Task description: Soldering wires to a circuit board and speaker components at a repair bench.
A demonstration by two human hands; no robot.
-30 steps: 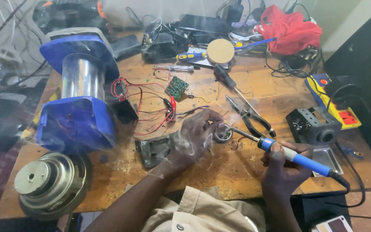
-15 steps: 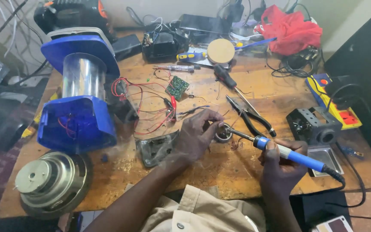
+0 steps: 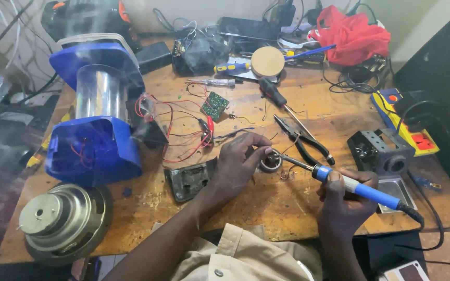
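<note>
My right hand grips a blue-handled soldering iron, its metal tip reaching left into a small round tin on the wooden bench. My left hand rests beside that tin, fingers pinched at its rim, apparently holding a thin wire end; I cannot tell exactly what is pinched. Red and black wires run from the hand's side toward a blue speaker housing. A dark metal plate lies under my left wrist.
A loose speaker driver sits at the front left. Pliers, a screwdriver, a small green circuit board and a round tan disc lie behind. A black metal block, yellow power strip and red cloth stand at right.
The smoke in front of my left hand has cleared. My left fingers have settled closer on the tin, and the iron's tip stays at the tin.
</note>
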